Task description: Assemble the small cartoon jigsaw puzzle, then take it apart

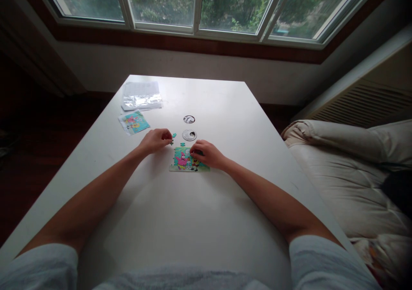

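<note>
puzzle [182,160]: lies on surface [186,221]; likely light, stiff, fragile joints; best held by outer edges
right hand [210,153]: at puzzle, fingers narrow, can't tell hold
left hand [155,140]: fingers narrow at 1 small piece [172,143], can't tell hold
discs [186,135]: 2, beyond puzzle

Wide window [197,7] with white frames, reddish-brown trim beneath, green trees [161,0] outside (leaves blurry). Cream padded sofa [331,187] right of white table [180,225]; slatted panel [363,97] behind sofa. Curtain [35,45] far left, dark reddish floor [41,152] below.
</note>
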Motion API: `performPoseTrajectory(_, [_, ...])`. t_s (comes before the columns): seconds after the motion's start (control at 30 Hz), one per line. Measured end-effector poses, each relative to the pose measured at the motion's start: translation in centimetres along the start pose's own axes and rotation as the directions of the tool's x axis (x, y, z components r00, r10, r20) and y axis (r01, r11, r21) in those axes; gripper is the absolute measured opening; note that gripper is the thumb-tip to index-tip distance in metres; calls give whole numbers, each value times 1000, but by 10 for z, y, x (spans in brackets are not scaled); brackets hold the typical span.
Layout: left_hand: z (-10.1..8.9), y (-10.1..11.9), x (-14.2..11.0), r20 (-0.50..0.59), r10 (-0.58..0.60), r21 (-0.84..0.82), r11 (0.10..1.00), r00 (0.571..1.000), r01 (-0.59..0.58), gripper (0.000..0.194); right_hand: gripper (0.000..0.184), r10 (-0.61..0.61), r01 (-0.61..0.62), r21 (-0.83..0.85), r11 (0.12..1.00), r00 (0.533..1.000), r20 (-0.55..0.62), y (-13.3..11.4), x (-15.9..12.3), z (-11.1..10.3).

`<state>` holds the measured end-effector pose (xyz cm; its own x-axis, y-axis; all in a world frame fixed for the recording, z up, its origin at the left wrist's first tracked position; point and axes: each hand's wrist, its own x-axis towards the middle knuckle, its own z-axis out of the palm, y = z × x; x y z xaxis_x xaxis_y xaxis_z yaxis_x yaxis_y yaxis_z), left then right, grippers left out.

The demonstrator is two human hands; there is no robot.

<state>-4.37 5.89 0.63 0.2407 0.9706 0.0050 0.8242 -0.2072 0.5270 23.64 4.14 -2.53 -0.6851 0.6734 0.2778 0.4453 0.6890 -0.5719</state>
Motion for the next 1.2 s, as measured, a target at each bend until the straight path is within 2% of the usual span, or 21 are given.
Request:
performPoseTrajectory(0.27, [7,6,-3,95,7,15,1000,995,-8,24,6,10,-10,-2,1000,1000,-6,-1,0,1])
performPoseTrajectory(0.8, [14,8,-6,74,8,133,991,997,-18,17,6,6,-6,-8,1000,1000,-14,-1,0,0])
performPoseTrajectory(1.2, [17,6,-5,43,16,85,996,999,-19,15,6,4,-4,2,1000,1000,-22,-2,0,0])
